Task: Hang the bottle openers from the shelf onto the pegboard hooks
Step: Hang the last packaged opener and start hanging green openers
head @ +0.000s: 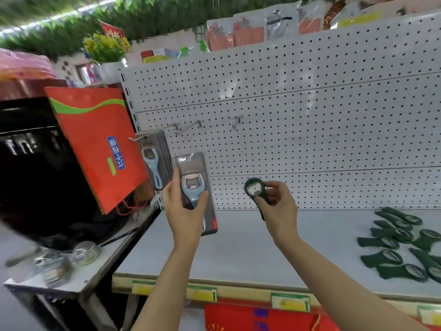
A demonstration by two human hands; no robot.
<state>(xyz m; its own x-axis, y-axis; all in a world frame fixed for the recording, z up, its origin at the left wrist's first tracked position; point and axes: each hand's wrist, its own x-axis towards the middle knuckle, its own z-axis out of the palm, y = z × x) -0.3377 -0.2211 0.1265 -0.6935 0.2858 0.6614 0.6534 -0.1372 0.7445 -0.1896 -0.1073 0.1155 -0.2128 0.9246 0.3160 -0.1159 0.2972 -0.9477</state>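
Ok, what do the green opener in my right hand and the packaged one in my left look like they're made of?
Green opener: matte dark green plastic or rubber body, shiny metal insert in the head. Packaged opener: pale blue plastic handle, metal-looking head, under a glossy clear blister on grey card.

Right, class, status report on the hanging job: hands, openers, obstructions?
Left hand grips carded blue opener. Right hand grips green opener. Two pegboard hooks bare; green pile waits on shelf. Nothing blocking.
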